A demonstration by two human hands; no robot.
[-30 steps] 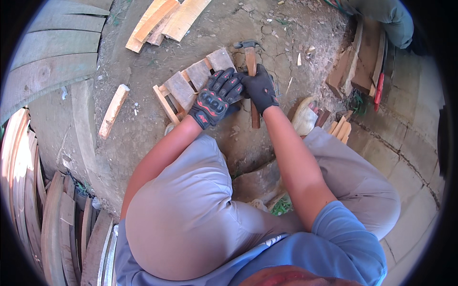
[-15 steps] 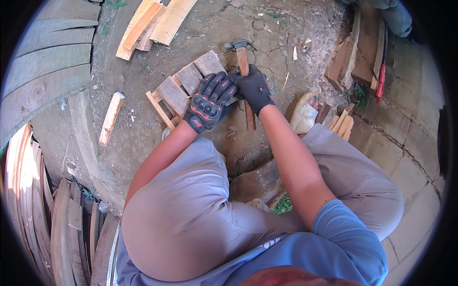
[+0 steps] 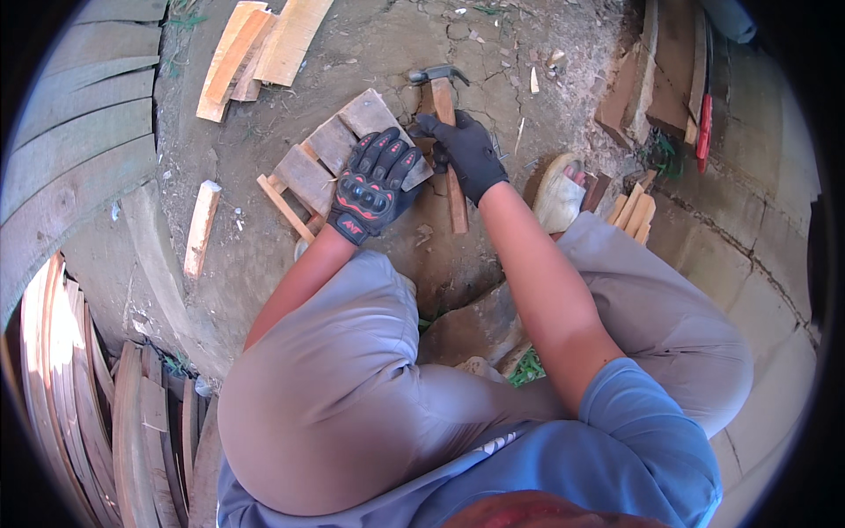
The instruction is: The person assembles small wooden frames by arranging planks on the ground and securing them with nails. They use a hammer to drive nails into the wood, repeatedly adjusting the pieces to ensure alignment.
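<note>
Person squats on bare dirt, working on a small slatted wooden panel [image 3: 339,158] lying flat on the ground in front of the knees. Left hand [image 3: 374,180], in a black-and-red glove, lies flat with fingers spread on the panel's near end, pressing it down and not closed around anything. Right hand [image 3: 468,151], in a black glove, is closed around the wooden handle of a claw hammer [image 3: 447,132], whose steel head rests on the ground just beyond the panel's far corner.

Progress, judged: several short slats already sit side by side across thin runners, so assembly looks largely done; whether every slat is fastened cannot be told, no nails are visible.

Room: open dirt beyond and left of the panel. A loose wood offcut [image 3: 202,227] lies well apart to the left, a stack of planks [image 3: 255,48] further up. Right side is tighter: a sandalled foot [image 3: 559,194], small wood wedges [image 3: 635,216] and timber blocks [image 3: 664,70] crowd near the hammer arm. Curved staves [image 3: 79,396] line the left edge.
</note>
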